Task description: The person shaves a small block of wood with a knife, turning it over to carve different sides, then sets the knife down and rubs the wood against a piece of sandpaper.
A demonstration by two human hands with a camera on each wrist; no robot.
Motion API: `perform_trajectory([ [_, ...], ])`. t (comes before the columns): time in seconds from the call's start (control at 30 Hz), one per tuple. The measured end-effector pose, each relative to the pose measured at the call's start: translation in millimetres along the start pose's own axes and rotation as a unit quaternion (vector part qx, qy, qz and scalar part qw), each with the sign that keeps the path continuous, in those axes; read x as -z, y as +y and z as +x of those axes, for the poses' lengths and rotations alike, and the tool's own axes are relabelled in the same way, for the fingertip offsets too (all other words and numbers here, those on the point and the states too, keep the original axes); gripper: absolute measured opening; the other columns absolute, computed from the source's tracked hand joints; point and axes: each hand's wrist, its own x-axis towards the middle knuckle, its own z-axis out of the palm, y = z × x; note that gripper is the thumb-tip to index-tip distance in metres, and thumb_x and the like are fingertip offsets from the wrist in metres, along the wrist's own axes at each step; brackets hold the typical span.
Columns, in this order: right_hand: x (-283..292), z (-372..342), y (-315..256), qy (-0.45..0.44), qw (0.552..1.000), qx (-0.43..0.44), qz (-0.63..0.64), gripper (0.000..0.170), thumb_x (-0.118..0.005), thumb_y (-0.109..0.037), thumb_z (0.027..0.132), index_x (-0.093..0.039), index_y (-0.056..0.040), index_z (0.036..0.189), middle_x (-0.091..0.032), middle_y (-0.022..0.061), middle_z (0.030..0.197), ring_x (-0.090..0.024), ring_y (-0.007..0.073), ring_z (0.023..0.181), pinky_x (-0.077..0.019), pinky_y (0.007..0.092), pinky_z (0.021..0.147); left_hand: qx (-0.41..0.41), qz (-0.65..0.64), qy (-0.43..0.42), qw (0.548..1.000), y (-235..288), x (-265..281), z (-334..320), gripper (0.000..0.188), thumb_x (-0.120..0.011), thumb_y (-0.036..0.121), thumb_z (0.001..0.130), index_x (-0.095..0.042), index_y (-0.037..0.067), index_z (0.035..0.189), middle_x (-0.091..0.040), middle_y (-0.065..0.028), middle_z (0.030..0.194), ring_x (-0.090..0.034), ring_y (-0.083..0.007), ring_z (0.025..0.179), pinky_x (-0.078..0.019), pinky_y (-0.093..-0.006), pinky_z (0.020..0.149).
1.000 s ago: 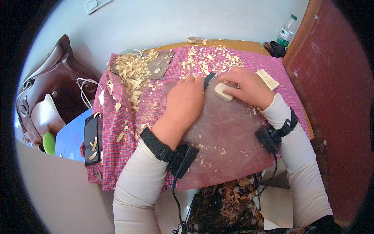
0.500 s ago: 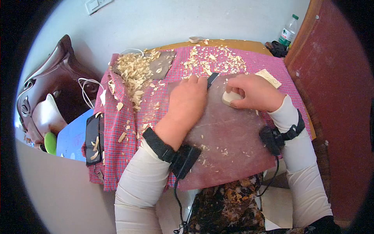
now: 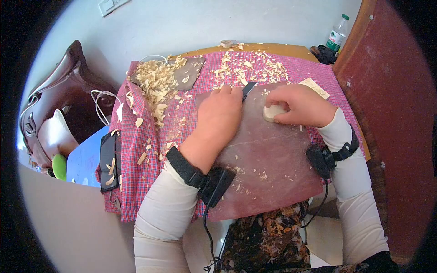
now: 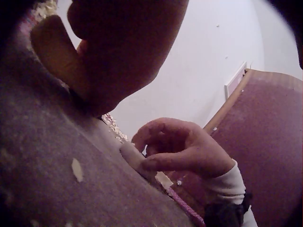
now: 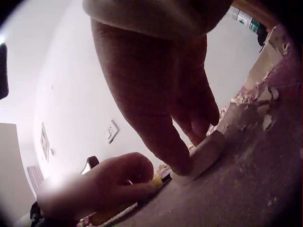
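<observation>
Shifted farther right of the knife point(image 3: 249, 89), the pale block point(image 3: 272, 112) is pinched in the grip of the right hand point(image 3: 304, 105), while the left hand point(image 3: 218, 117) seems wrapped around the knife, whose edge is best kept clear of the pinching fingertips.

Most likely a room in a home, with its table point(image 3: 291, 51) serving as a small woodworking spot. Homely signs: an ornate, glossy brown piece of furniture point(image 3: 68, 75), a wall plate point(image 3: 109, 5), a pink plaid tablecloth point(image 3: 136, 193). Workshop signs: a knife point(image 3: 248, 89) and heaped wood shavings point(image 3: 157, 84) (a few cling to the tablecloth's drooping side).
</observation>
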Motion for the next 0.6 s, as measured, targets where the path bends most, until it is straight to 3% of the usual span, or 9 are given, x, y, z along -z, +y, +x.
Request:
perform_trajectory([
  [0.13,-13,7,5,0.069,0.994,0.076,-0.022,0.024,-0.064,-0.017,0.07,-0.063,-0.0071,0.092,-0.063,0.0151,0.088,-0.061,0.0336,0.084,-0.0486,0.0421,0.073,0.005,0.002,-0.001,1.0,1,-1,1,0.026,-0.061,0.012,0.078,-0.054,0.003,0.101,-0.058,-0.0184,0.097,-0.058,-0.0365,0.092,-0.0483,-0.0459,0.077],
  [0.27,-4,2,1,0.059,0.997,0.058,-0.008,0.025,-0.064,-0.018,0.071,-0.063,-0.0067,0.093,-0.062,0.016,0.088,-0.061,0.0338,0.086,-0.0486,0.042,0.075,0.003,0.003,0.005,1.0,0,-1,0,0.024,-0.061,0.012,0.078,-0.054,0.003,0.099,-0.058,-0.0178,0.096,-0.058,-0.0366,0.091,-0.0484,-0.0462,0.077],
  [0.33,9,-3,-2,-0.023,0.999,-0.009,-0.031,0.026,-0.064,-0.02,0.071,-0.063,-0.0067,0.094,-0.062,0.0158,0.09,-0.061,0.0338,0.086,-0.049,0.0426,0.077,0.002,0.0,0.007,1.0,0,1,0,0.024,-0.06,0.012,0.078,-0.054,0.003,0.099,-0.058,-0.0176,0.095,-0.058,-0.0366,0.091,-0.0485,-0.0463,0.077],
  [0.6,-13,7,-1,0.036,0.997,0.036,-0.061,0.025,-0.062,-0.024,0.073,-0.065,-0.0074,0.092,-0.061,0.0171,0.087,-0.06,0.0349,0.084,-0.0487,0.0439,0.075,0.007,0.001,0.008,1.0,1,-2,1,0.025,-0.061,0.012,0.078,-0.054,0.003,0.1,-0.059,-0.0176,0.095,-0.059,-0.0366,0.09,-0.0489,-0.0461,0.077],
])
